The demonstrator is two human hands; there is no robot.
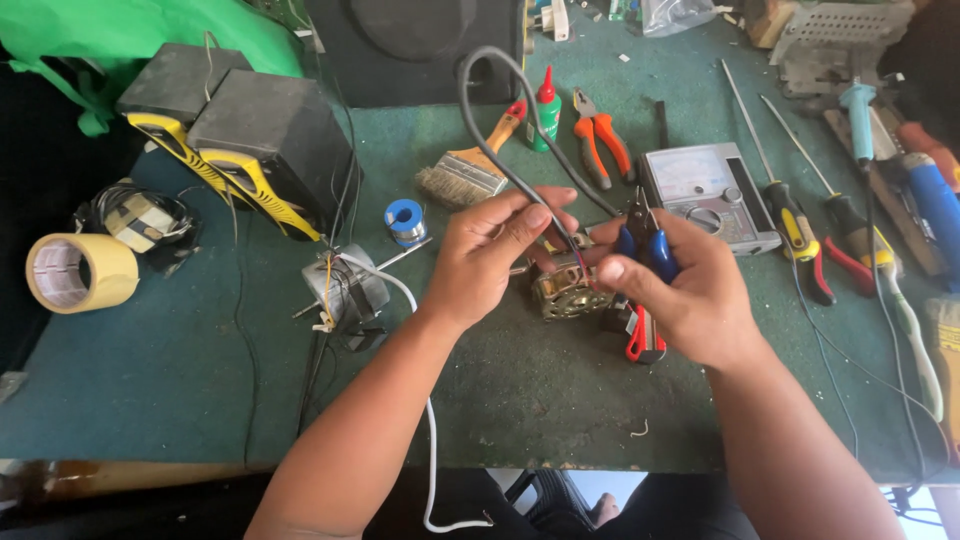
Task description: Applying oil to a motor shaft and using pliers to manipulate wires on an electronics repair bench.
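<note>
My left hand (490,255) pinches a black cable (490,130) that loops up over the green workbench (150,370); thin red inner wires show at its end by my fingertips. My right hand (680,290) grips a pair of cutters (645,275) with blue and red handles, its jaws at the cable's end. Both hands hover just above a small electric motor (565,290) with copper windings.
A second motor (345,290) with a white cord lies to the left, near two black boxes (270,130) and a tape roll (80,272). Behind are a brush (465,175), orange pliers (600,135), a grey meter (705,190), a solder spool (405,218). Screwdrivers (790,215) lie right.
</note>
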